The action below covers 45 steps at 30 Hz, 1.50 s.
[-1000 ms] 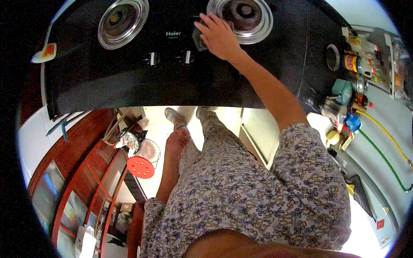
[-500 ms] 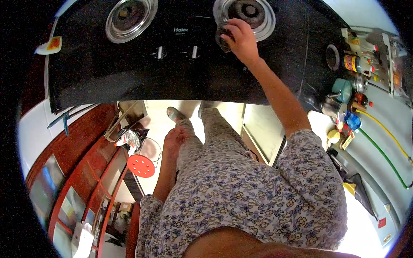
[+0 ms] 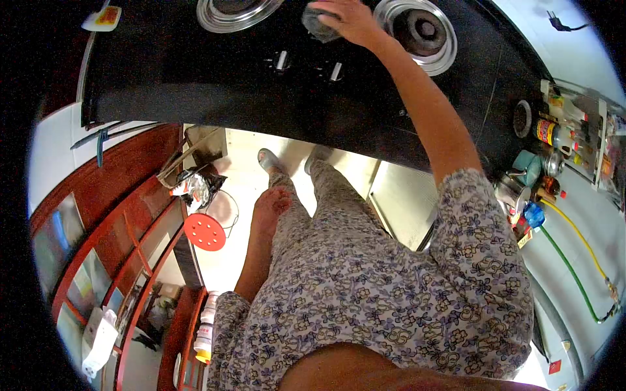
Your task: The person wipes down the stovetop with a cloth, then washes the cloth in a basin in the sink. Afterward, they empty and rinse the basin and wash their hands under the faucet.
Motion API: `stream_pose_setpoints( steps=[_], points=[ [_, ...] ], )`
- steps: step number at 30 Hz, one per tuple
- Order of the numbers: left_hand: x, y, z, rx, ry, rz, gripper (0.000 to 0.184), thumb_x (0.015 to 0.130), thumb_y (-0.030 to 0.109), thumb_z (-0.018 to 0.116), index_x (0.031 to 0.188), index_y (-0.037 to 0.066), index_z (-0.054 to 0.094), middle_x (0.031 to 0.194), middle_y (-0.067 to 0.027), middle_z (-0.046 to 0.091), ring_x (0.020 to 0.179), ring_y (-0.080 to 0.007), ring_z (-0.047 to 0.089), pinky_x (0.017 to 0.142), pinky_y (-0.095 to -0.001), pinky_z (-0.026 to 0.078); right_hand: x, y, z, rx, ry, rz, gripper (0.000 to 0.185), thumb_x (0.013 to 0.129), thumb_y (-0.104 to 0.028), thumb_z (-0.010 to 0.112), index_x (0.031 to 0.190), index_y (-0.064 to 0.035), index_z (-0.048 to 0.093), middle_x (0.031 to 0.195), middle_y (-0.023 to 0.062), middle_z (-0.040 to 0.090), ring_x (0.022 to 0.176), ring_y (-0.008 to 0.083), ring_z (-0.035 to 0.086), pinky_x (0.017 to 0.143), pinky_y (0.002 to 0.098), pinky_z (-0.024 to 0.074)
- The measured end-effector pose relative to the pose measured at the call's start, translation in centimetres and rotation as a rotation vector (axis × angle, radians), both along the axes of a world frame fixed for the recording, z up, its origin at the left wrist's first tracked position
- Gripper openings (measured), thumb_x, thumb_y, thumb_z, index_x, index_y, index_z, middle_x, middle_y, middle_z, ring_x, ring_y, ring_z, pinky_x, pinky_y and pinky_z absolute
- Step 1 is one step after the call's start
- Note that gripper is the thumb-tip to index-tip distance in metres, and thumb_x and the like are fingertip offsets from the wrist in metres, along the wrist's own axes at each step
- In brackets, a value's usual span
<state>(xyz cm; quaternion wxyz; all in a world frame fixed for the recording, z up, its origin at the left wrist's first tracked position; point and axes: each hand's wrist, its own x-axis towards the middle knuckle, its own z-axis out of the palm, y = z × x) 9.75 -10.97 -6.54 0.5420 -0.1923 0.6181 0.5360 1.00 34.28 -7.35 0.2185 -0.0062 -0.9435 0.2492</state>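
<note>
My right hand is closed over a dark grey rag, pressed against the black glass top of the gas stove. Both lie between the left burner and the right burner, near the top edge of the view. Two control knobs, the left knob and the right knob, sit a little nearer to me than the rag. Low beside my thigh hangs my left hand, with nothing visible in it; its fingers look loose, though small and blurred.
Bottles, a metal pot and a teal container crowd the right side. Yellow and green hoses run along the wall there. To the left are a red-framed cabinet, a red perforated disc and a plastic bag.
My right hand and the rag have slid left, away from the right burner toward the middle of the stove. The view has shifted and turned slightly. My left hand stays by my thigh.
</note>
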Motion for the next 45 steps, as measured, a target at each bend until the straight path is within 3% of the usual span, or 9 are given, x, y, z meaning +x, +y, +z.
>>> stream_pose_setpoints(
  steps=[1,3,6,9,13,15,21,38,45],
  points=[
    [0.0,-0.2,0.0,-0.022,-0.007,0.020,0.024,0.084,0.019,0.049,0.100,0.001,0.053,0.087,-0.0083,0.060,0.073,-0.0164,0.057,0.064,-0.0273,0.045,-1.3,-0.3,-0.3,0.558,0.128,0.229,0.028,0.082,-0.021,0.050,0.109,-0.0136,0.052,0.117,0.0054,0.046,0.114,0.0293,0.038,0.091,0.0423,0.0352],
    [0.1,-0.8,-0.4,-0.013,-0.047,0.043,0.025,0.084,0.019,0.049,0.100,0.000,0.053,0.087,-0.0085,0.060,0.073,-0.0167,0.057,0.064,-0.0272,0.045,-0.6,-3.7,-0.1,0.277,0.126,0.023,0.027,0.081,-0.020,0.050,0.108,-0.0136,0.050,0.112,0.0077,0.047,0.107,0.0309,0.040,0.087,0.0419,0.0382],
    [0.5,-1.3,-1.3,0.053,-0.100,0.046,0.026,0.084,0.019,0.049,0.101,0.000,0.052,0.088,-0.0091,0.059,0.073,-0.0169,0.057,0.063,-0.0275,0.045,1.2,-5.1,-1.0,0.262,-0.349,0.151,0.031,0.088,-0.037,0.037,0.118,-0.0346,0.047,0.139,-0.0095,0.023,0.130,0.0221,0.015,0.103,0.0526,0.0129],
    [0.5,-0.5,-1.1,0.068,-0.081,0.043,0.027,0.084,0.020,0.050,0.101,-0.001,0.052,0.089,-0.0097,0.059,0.074,-0.0171,0.057,0.064,-0.0277,0.045,3.4,-4.0,1.4,0.489,-0.573,0.355,0.029,0.086,-0.030,0.045,0.113,-0.0245,0.054,0.134,-0.0070,0.033,0.129,0.0213,0.020,0.105,0.0445,0.0192],
    [-0.3,-0.7,-1.6,0.115,0.122,-0.096,0.028,0.084,0.020,0.050,0.102,-0.001,0.051,0.090,-0.0098,0.059,0.076,-0.0175,0.058,0.066,-0.0284,0.045,4.5,-0.7,0.3,-0.297,-0.480,0.178,0.029,0.083,-0.015,0.050,0.111,-0.0156,0.056,0.129,-0.0022,0.042,0.124,0.0259,0.030,0.103,0.0364,0.0261],
    [-0.3,-1.5,-1.7,0.086,0.183,-0.154,0.028,0.084,0.021,0.050,0.101,-0.001,0.051,0.090,-0.0094,0.059,0.077,-0.0174,0.058,0.067,-0.0285,0.046,3.4,-0.3,-0.6,0.469,-0.320,0.257,0.029,0.088,-0.025,0.041,0.113,-0.0190,0.055,0.131,-0.0016,0.039,0.126,0.0251,0.026,0.105,0.0399,0.0207],
    [0.6,-2.8,-2.2,0.035,-0.059,0.071,0.027,0.085,0.022,0.049,0.100,0.000,0.052,0.090,-0.0098,0.059,0.077,-0.0190,0.058,0.070,-0.0285,0.046,7.7,-4.2,-1.7,0.009,-0.294,-0.059,0.049,0.092,-0.045,0.016,0.117,-0.0238,0.052,0.135,-0.0034,0.033,0.128,0.0216,0.019,0.104,0.0446,0.0079],
    [-1.3,-2.0,-0.9,0.141,0.115,-0.126,0.024,0.084,0.021,0.050,0.098,0.001,0.052,0.088,-0.0076,0.058,0.075,-0.0162,0.056,0.066,-0.0271,0.045,18.8,-10.0,0.8,-0.154,0.078,-0.642,0.009,0.081,0.000,0.051,0.086,-0.0021,0.057,0.106,0.0113,0.051,0.095,0.0268,0.051,0.079,0.0317,0.0432],
    [-0.7,-1.9,-1.7,0.167,0.056,-0.144,0.027,0.084,0.023,0.050,0.101,0.001,0.052,0.088,-0.0071,0.059,0.074,-0.0157,0.056,0.066,-0.0273,0.044,14.3,-9.5,-1.1,0.202,-0.136,-0.726,0.039,0.073,-0.030,0.061,0.108,-0.0156,0.051,0.117,0.0051,0.043,0.111,0.0292,0.036,0.091,0.0479,0.0277]
  ],
)
